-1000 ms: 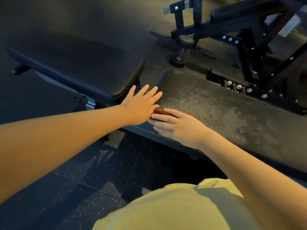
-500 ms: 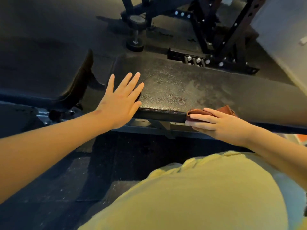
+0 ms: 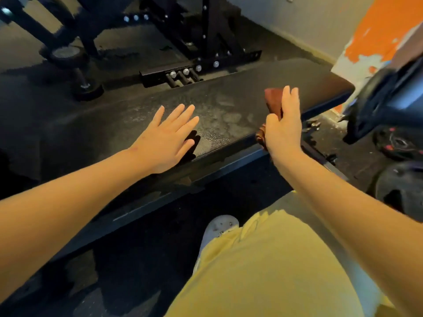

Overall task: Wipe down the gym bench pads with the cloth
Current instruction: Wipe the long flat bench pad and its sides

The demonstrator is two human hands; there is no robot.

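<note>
The bench pad (image 3: 229,106) runs across my view from the left edge up to a rounded end at the right, black and textured. Pale blotchy patches show on its middle stretch. At far left, beyond the pad, a black piece with round ends (image 3: 75,65) stands upright on the floor (image 3: 137,259); I cannot make out what it is.

My left hand (image 3: 167,138) is held flat, palm down, over the near edge of the pad. Its fingers are straight and slightly spread and it holds nothing. A dark shadow lies under the fingertips, so I cannot tell whether the palm actually presses on the surface.

Behind the pad, a black rack frame (image 3: 212,42) with silver bolts stands on the floor, and a row of silver-capped pegs (image 3: 183,75) sits at its base. Low in the centre I see a white shoe (image 3: 219,227) and a yellow garment (image 3: 274,259).

My right hand (image 3: 283,129) grips the reddish-brown cloth (image 3: 273,100), thumb and fingers curled round it. The cloth is bunched, sticking out above the fingers and below the heel of the hand, at the pad's near edge toward its right end. Whether it touches the pad I cannot tell.

At far right, blurred dark equipment (image 3: 389,99) stands before an orange and white wall (image 3: 377,30).
</note>
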